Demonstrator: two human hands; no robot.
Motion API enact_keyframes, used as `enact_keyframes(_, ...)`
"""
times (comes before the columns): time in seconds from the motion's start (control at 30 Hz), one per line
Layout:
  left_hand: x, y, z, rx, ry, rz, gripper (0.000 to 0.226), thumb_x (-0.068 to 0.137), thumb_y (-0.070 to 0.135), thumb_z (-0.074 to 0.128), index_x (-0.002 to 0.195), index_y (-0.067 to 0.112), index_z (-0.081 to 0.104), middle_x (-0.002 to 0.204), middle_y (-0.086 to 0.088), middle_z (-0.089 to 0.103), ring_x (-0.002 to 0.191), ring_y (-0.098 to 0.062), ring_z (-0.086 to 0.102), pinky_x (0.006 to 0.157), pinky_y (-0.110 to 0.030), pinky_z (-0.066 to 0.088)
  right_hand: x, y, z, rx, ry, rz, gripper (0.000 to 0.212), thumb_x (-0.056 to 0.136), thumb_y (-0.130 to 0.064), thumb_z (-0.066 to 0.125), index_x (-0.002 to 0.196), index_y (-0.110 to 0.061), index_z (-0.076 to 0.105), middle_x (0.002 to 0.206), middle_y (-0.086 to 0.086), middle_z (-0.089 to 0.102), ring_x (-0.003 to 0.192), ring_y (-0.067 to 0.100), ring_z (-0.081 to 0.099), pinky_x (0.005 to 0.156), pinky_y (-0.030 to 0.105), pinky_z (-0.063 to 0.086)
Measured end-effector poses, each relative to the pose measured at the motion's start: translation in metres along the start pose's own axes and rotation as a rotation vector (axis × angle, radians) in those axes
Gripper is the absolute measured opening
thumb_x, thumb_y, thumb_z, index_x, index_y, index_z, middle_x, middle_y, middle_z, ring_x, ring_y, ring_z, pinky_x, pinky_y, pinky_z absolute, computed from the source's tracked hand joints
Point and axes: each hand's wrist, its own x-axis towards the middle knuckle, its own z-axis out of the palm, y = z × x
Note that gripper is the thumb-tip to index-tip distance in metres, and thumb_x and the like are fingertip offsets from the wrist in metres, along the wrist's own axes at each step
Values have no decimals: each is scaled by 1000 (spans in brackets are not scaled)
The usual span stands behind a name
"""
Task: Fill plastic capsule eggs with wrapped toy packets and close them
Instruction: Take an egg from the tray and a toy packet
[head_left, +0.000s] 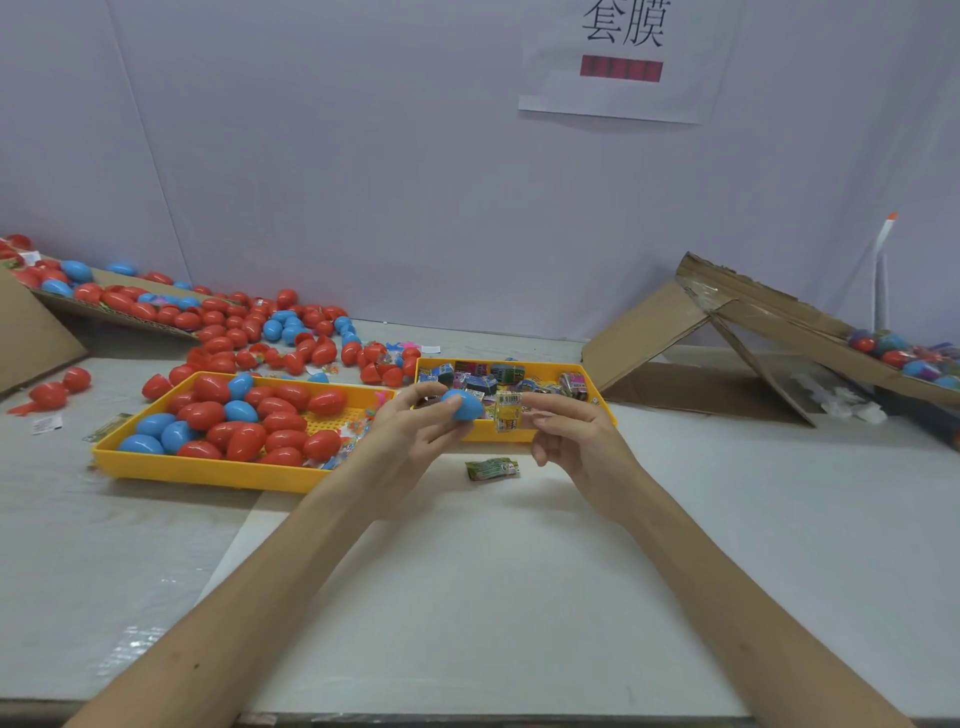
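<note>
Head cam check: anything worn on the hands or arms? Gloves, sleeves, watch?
Nothing worn. The left hand and right hand have no gloves, and no rings show on the fingers. The left forearm and right forearm are uncovered to the frame edge: no sleeves, watch, bands or markings.

Egg tray (208, 467) left of packet tray (485, 435), cardboard (649, 332) far right

Table (727, 519) carried yellow egg tray (208, 467) beside yellow packet tray (601, 401), loose eggs (234, 332) toward far-left corner, cardboard (649, 332) far right, green packet (492, 468) nearer front.
</note>
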Motion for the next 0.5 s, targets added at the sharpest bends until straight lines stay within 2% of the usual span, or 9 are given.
enact_keyframes(0.1,-1,2,2,177,3,22,32,75,26,77,104,19,65,105,-5,74,89,-14,72,73,-25,56,1,1,0,-5,-1,-4,42,93,7,53,93,-22,83,82,6,74,47,17,52,54,23,48)
enact_keyframes(0.17,-1,1,1,195,1,31,37,72,26,78,108,20,69,97,0,75,80,-11,70,74,-26,54,1,1,0,-7,0,-5,40,93,6,54,93,-21,83,82,6,74,48,17,53,54,23,49)
enact_keyframes(0.27,-1,0,0,205,-44,44,41,73,20,78,114,17,69,98,2,77,86,-15,73,77,-27,58,0,1,0,-5,4,-8,39,93,6,54,93,-20,83,83,7,73,49,18,55,56,24,50)
enact_keyframes(0.4,-1,-2,1,256,-63,68,40,73,15,79,112,12,68,102,-3,77,90,-22,75,80,-29,61,-1,0,0,-35,20,-23,38,93,6,54,91,-19,82,86,8,74,48,18,56,57,25,51)
enact_keyframes(0.5,-2,-3,1,279,-73,104,35,75,17,78,108,12,68,101,-3,77,90,-22,74,77,-28,60,-1,0,0,-72,19,-36,37,93,5,55,92,-20,82,90,11,74,49,19,56,58,26,52)
